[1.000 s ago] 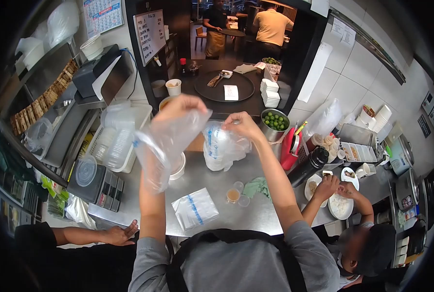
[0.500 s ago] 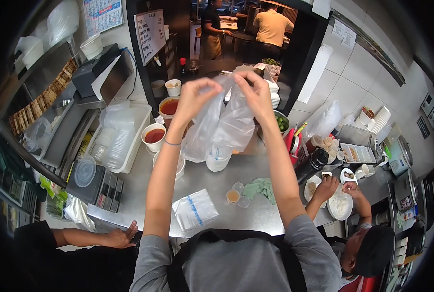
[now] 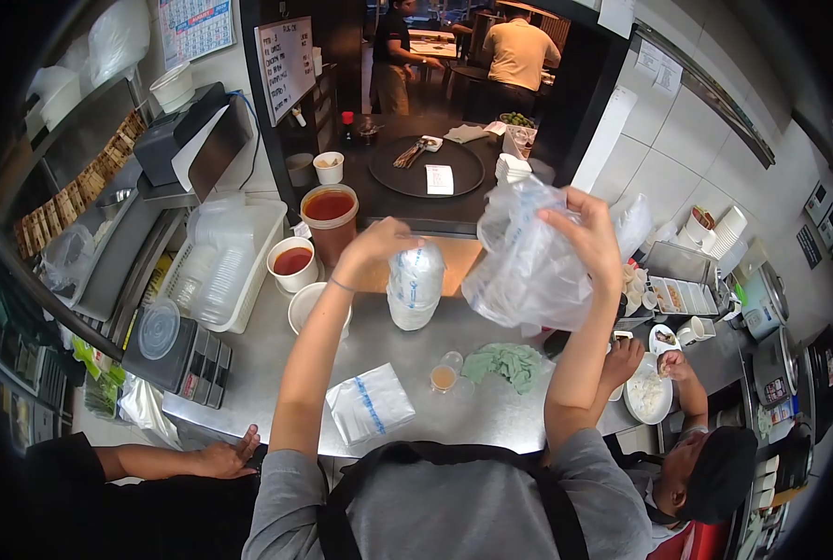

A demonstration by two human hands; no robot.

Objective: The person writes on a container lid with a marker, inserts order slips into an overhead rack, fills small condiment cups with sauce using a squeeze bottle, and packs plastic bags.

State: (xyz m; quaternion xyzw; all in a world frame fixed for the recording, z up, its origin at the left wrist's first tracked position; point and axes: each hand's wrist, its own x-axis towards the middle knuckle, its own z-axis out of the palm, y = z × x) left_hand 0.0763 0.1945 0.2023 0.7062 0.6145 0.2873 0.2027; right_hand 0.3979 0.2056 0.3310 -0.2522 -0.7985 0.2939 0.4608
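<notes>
My right hand (image 3: 586, 233) is closed on a crumpled clear plastic bag (image 3: 529, 266), which hangs below it over the counter's right side. My left hand (image 3: 384, 241) has its fingers closed at the top of a stack of white tubs (image 3: 415, 294) wrapped in clear plastic with blue print. That stack stands upright on the steel counter. Nearer to me lie a folded white plastic packet (image 3: 372, 403) with a blue stripe, a small cup of tan sauce (image 3: 443, 378) and a crumpled green cloth (image 3: 505, 367).
Tubs of red sauce (image 3: 330, 219) and a white bowl (image 3: 319, 310) stand left of my left forearm. A round black tray (image 3: 426, 168) rests on the ledge ahead. At right, a co-worker's hands are near a bowl of rice (image 3: 648, 397); another person's hand (image 3: 230, 455) is at lower left.
My hands have moved apart. The right hand has carried the plastic bag right and lowered slightly, uncovering the wrapped tubs and the black tray. My left hand has come down to the tubs.
</notes>
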